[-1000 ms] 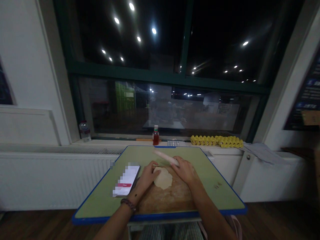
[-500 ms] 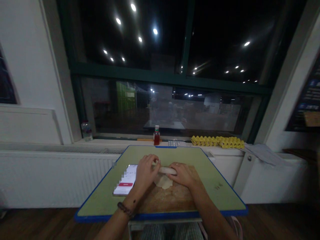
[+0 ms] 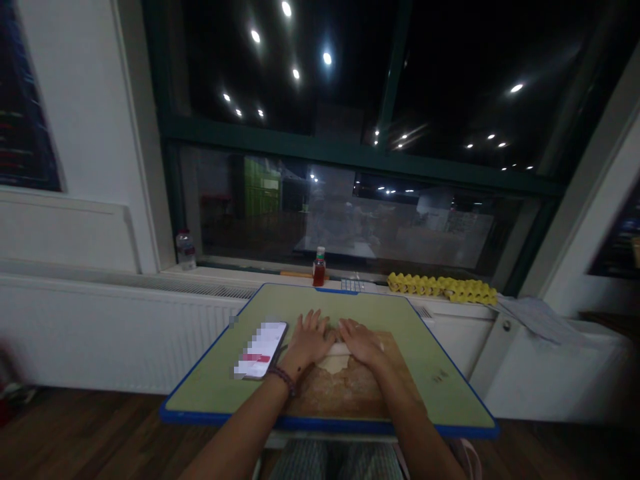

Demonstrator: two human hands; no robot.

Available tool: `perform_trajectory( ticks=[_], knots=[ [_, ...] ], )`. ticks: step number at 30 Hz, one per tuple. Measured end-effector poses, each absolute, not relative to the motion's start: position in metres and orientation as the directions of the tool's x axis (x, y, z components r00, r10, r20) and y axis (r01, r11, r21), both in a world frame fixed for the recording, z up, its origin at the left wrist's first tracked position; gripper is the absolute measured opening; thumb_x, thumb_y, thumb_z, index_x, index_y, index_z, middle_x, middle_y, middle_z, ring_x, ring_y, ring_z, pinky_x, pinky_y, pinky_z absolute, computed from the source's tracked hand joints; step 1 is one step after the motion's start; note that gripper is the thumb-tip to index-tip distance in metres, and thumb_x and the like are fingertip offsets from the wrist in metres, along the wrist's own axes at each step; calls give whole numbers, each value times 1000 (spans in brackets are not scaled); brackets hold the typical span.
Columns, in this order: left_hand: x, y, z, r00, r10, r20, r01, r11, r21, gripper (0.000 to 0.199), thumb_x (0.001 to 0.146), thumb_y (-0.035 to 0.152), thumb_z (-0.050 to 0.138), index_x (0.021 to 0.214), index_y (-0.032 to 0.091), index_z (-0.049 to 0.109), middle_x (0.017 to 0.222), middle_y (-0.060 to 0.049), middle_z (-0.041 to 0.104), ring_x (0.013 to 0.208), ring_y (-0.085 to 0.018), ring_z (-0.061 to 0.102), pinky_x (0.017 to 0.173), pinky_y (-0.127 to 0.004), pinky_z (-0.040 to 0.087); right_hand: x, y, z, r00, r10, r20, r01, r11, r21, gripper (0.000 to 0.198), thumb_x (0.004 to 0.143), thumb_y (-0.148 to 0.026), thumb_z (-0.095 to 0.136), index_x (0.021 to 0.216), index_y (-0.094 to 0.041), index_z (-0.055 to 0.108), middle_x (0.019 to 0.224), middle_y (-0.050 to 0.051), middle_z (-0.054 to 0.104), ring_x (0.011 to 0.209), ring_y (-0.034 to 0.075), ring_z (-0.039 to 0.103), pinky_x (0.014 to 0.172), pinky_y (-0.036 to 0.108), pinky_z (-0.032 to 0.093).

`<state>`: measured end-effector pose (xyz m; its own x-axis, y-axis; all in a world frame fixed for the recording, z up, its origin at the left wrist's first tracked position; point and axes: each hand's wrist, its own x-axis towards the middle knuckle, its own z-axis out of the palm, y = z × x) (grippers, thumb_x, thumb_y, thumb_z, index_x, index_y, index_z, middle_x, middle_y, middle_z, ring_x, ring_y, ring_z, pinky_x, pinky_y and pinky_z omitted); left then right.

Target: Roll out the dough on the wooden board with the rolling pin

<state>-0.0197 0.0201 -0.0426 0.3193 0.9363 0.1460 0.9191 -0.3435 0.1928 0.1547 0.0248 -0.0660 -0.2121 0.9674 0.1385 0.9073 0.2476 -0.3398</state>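
A pale rolling pin lies across a flattened piece of dough on the wooden board. My left hand rests flat over the pin's left part, its fingers stretched forward and spread. Over the right part of the pin lies my right hand, fingers extended, palm down. Between the two hands a short stretch of the pin shows; its left end is hidden. Part of the dough is covered by the pin and my left hand.
Left of the board a lit phone lies on the green table with a blue edge. On the sill behind stand a bottle of red sauce, a yellow egg carton and a clear plastic bottle.
My left hand has gone from curled fingers at the pin's end to lying flat on it. My right hand has loosened from gripping to stretched fingers. The view has turned slightly left.
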Motion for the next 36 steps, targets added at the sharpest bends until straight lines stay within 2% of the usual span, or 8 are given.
perform_trajectory(
  ticks=[6,11,13,17,22,27,31,36],
  knots=[
    [-24,9,-42,463,879,118,856,-477,200,55,95,46,29,144,24,43,157,-10,31,147,-29,18,117,-56,12,149,-1,-65,-242,944,224,937,287,-198,45,99,-26,30,132,-12,58,142,13,50,136,19,42,116,36,27],
    [-33,-18,-40,615,774,150,730,-632,261,53,96,35,31,148,27,35,155,-4,36,145,-21,24,119,-45,19,148,-42,-64,-256,899,356,946,309,-100,50,96,-18,25,136,-6,53,142,16,50,135,22,43,116,39,28],
    [-35,-27,-43,648,740,181,686,-670,285,54,96,34,33,149,29,32,156,-2,35,145,-19,25,119,-41,20,147,-55,-65,-235,891,389,949,297,-108,51,97,-20,24,138,-7,50,145,14,47,137,22,40,116,41,28],
    [-32,-34,-56,606,733,309,696,-677,239,51,100,37,26,149,28,33,154,-2,38,144,-19,27,119,-44,18,146,-68,-72,-197,886,420,948,281,-150,51,97,-22,26,142,-11,47,145,11,47,135,22,43,114,41,33],
    [-13,-17,-61,358,832,424,875,-457,158,50,97,33,29,142,24,47,149,-9,46,142,-29,32,118,-57,9,146,-68,-69,-191,918,348,952,259,-162,49,97,-24,29,140,-13,50,142,12,51,133,22,46,112,40,36],
    [-1,8,-53,349,894,283,904,-401,152,55,94,31,33,147,18,40,153,-13,38,144,-29,27,118,-54,10,148,-56,-57,-208,939,274,961,248,-120,46,96,-19,34,135,-12,55,141,16,50,136,26,42,114,45,30],
    [-2,10,-53,376,899,226,900,-412,140,55,94,28,33,148,20,38,155,-11,33,147,-29,20,118,-56,8,145,-47,-53,-167,947,274,974,201,-101,46,96,-16,32,135,-14,55,143,15,49,138,26,39,114,48,27],
    [-15,-13,-58,559,810,176,796,-584,160,53,97,30,27,149,21,34,157,-9,32,147,-25,18,119,-50,12,141,-58,-60,-149,937,316,970,201,-139,48,96,-17,29,137,-12,53,143,14,50,136,23,41,115,42,29]
  ],
)
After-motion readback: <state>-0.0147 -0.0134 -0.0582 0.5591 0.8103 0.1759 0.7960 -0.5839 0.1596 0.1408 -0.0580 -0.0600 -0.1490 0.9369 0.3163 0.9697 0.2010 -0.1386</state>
